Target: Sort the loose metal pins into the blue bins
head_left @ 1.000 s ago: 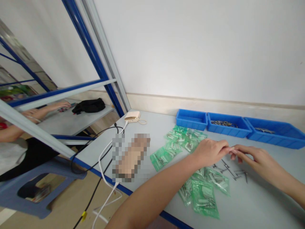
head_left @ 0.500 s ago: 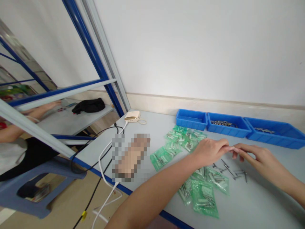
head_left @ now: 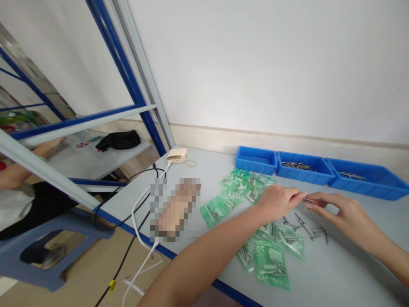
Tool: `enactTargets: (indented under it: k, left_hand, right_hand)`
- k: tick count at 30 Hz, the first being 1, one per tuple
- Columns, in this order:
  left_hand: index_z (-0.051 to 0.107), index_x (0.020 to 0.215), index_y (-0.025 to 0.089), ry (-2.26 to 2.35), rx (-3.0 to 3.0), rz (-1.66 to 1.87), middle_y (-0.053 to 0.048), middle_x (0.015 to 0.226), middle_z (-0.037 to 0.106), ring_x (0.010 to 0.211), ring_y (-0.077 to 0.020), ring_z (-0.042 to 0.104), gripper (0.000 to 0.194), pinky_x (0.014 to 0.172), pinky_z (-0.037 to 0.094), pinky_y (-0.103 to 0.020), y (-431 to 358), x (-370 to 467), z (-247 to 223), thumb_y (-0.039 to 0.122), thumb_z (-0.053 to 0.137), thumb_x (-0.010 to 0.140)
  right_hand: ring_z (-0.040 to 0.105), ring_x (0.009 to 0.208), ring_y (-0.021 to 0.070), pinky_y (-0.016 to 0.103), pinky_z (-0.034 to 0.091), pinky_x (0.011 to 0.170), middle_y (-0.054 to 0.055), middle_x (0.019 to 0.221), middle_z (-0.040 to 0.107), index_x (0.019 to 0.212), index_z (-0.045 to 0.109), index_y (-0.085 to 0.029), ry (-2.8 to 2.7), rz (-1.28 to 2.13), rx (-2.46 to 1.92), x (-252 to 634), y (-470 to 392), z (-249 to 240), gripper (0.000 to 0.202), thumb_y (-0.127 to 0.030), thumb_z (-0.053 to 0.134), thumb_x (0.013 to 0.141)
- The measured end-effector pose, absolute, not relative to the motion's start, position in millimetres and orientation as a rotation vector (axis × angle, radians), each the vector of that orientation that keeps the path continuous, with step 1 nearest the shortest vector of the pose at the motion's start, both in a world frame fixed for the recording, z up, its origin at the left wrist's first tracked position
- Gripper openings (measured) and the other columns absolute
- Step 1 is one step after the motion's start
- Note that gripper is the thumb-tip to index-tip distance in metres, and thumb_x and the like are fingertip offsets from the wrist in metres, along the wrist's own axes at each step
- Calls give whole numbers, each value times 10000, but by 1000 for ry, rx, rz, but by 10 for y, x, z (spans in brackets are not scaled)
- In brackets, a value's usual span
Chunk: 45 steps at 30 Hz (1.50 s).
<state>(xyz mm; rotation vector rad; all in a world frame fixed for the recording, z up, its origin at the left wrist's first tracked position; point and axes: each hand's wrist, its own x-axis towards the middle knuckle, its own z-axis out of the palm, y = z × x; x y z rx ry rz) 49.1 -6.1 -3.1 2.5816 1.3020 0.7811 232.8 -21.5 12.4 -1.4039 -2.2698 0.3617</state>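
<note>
Your left hand (head_left: 281,201) and right hand (head_left: 347,213): fingertips pinching slim metal piece (head_left: 308,200) between them, above table (head_left: 345,273). Loose screws (head_left: 303,226) just below; green bags (head_left: 273,262) nearer you; blue bins (head_left: 305,174) beyond.

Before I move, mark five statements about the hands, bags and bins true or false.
1. The left hand and right hand meet at a thin metal pin. True.
2. The bags are red. False: they are green.
3. Four blue bins stand in a row. False: there are three.
4. The middle bin holds metal parts. True.
5. The white box sits inside a bin. False: it lies on the table, left of the bins.
</note>
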Motion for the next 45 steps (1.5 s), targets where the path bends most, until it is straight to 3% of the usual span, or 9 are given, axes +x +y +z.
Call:
enactTargets:
  k: [9, 13, 17, 22, 25, 29, 34, 41, 45]
  left_hand:
    - [610, 683, 177, 1304, 2469, 838, -1, 607, 632, 599, -123, 584, 432, 589, 377, -210, -67, 473, -8, 388, 323, 928]
    - [566, 630, 177, 1264, 2387, 889, 12, 559, 602, 563, -113, 566, 427, 591, 371, -203, -40, 457, -24, 365, 326, 929]
    - [525, 591, 179, 1214, 2390, 913, 20, 521, 576, 530, -110, 547, 433, 585, 353, -208, 1, 451, -48, 358, 319, 928]
    - [496, 566, 179, 1201, 2396, 938, 27, 506, 565, 521, -107, 533, 454, 583, 337, -211, 19, 437, -60, 362, 298, 932]
    - [500, 566, 180, 1215, 2382, 959, 29, 503, 566, 519, -107, 531, 456, 578, 331, -212, 28, 432, -65, 363, 299, 931]
    - [512, 582, 179, 1239, 2357, 987, 29, 502, 567, 521, -106, 534, 430, 577, 330, -208, 24, 425, -56, 343, 318, 929]
    - [508, 574, 174, 1290, 2372, 975, 15, 527, 570, 528, -103, 528, 429, 584, 334, -205, 16, 418, -40, 329, 323, 929]
    - [538, 581, 175, 1327, 2439, 892, 10, 524, 564, 528, -110, 523, 420, 575, 328, -219, 16, 438, -43, 323, 341, 921]
    - [594, 783, 197, 1283, 2462, 830, 23, 644, 631, 578, -115, 560, 230, 578, 355, -213, 3, 446, -54, 330, 436, 886]
  right_hand:
    - [595, 661, 178, 327, 403, 706, 15, 743, 674, 822, 643, -231, -2223, 66, -1360, 2338, -169, 57, 413, -517, 348, 869]
    - [590, 874, 220, 355, 377, 778, 46, 916, 675, 849, 658, -218, -1929, -227, -1531, 2583, 59, 114, 399, -484, 363, 872]
    - [531, 961, 257, 408, 367, 805, 81, 1021, 632, 890, 672, -209, -1667, -357, -1737, 2903, 340, 98, 414, -459, 342, 879]
    - [382, 1149, 327, 519, 288, 885, 127, 1304, 431, 1125, 585, -233, -1669, -515, -1887, 2971, 343, -9, 389, -446, 388, 865]
    - [425, 1110, 274, 447, 310, 899, 98, 1242, 491, 1104, 572, -235, -1878, -322, -1719, 2828, 149, 101, 368, -459, 421, 854]
    - [538, 909, 188, 325, 374, 810, 25, 998, 621, 943, 609, -251, -2350, 397, -1416, 2487, -142, 298, 322, -518, 484, 810]
    - [552, 882, 202, 332, 336, 773, 17, 933, 631, 849, 614, -237, -2538, 390, -1536, 2141, -298, 262, 219, -437, 559, 780]
    - [571, 717, 150, 285, 340, 707, -14, 772, 647, 781, 603, -223, -2470, 509, -1615, 2102, -298, 270, 127, -286, 494, 798]
    - [570, 714, 158, 280, 357, 674, 2, 785, 649, 766, 595, -214, -2403, 445, -1586, 2128, -262, 208, 147, -291, 473, 794]
